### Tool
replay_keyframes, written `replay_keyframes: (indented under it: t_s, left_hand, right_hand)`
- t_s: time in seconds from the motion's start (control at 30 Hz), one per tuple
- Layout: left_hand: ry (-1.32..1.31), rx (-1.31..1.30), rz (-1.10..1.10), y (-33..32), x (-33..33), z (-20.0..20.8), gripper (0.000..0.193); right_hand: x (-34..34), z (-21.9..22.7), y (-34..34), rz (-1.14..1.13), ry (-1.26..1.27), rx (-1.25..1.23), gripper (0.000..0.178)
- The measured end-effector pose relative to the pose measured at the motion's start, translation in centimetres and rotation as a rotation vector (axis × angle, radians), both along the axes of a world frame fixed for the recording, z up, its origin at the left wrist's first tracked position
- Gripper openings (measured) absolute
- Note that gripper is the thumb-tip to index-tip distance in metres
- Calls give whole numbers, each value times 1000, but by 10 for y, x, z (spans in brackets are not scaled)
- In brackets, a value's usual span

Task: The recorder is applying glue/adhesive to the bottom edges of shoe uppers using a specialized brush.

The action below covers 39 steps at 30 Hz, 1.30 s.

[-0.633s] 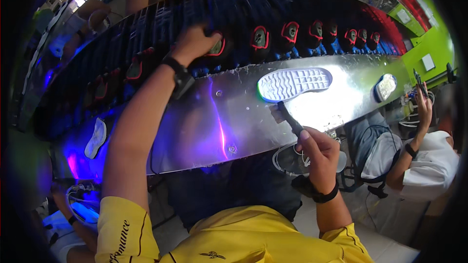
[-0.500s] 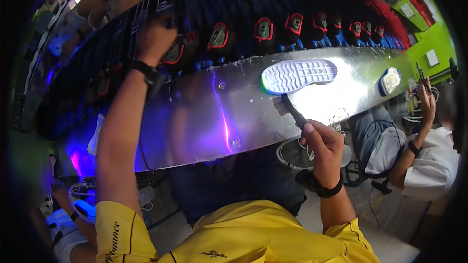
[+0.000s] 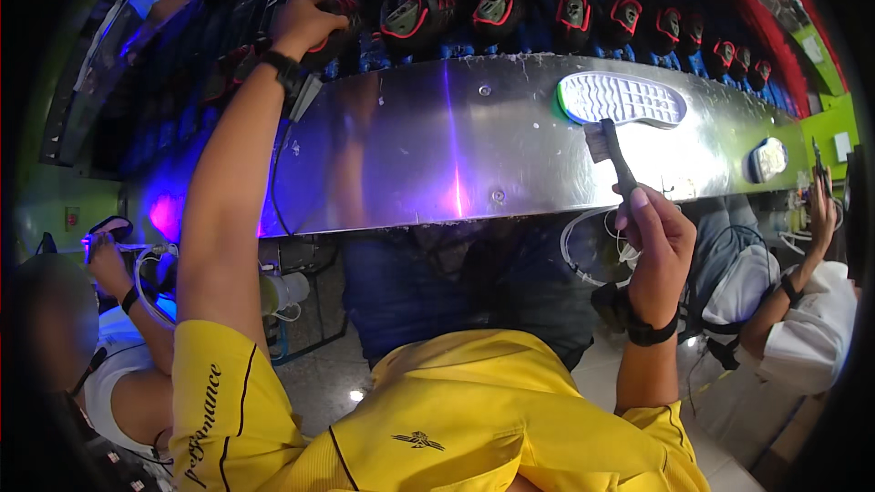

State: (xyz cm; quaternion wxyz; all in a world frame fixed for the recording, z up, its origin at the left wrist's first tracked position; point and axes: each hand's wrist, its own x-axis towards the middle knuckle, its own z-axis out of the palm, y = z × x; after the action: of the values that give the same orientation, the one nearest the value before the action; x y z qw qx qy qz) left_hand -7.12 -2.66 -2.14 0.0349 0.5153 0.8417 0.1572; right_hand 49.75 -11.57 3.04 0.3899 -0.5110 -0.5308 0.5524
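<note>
My left hand (image 3: pixel 305 25) is stretched out to the far left, fingers closed on a dark shoe upper (image 3: pixel 344 11) with red trim in the row on the conveyor. The fingertips are partly hidden behind the shoe. In my right hand (image 3: pixel 658 230) is a dark-handled brush (image 3: pixel 622 164), held upright, its pale bristles facing left. The brush tip overlaps the lower edge of a white shoe sole (image 3: pixel 629 100), which lies tread up on the metal ledge; whether they touch I cannot tell.
Several more red-trimmed shoe uppers (image 3: pixel 493 11) line the dark conveyor behind the metal ledge (image 3: pixel 392 164). Another sole (image 3: pixel 768 159) lies at the ledge's right end. Co-workers sit on both sides; one person's hand (image 3: pixel 823 205) is at the right. A thin black cable hangs over the ledge's front edge.
My left hand has moved from above the conveyor onto a shoe upper. My right hand still holds the brush. The view has shifted, so the ledge and sole appear higher and the sole farther right.
</note>
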Motion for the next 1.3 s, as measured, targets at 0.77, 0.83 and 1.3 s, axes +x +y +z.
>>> replay_keyframes:
  t_s: [0.77, 0.83, 1.3]
  left_hand:
    - [-290, 45, -330, -265, 278, 51, 68]
    - [-433, 43, -351, -277, 294, 51, 67]
    - [-1755, 492, 77, -265, 236, 57, 60]
  right_hand:
    - [-8, -1, -17, 133, 60, 19, 25]
    - [-10, 0, -18, 163, 68, -17, 25]
    - [-29, 6, -26, 209, 57, -51, 25]
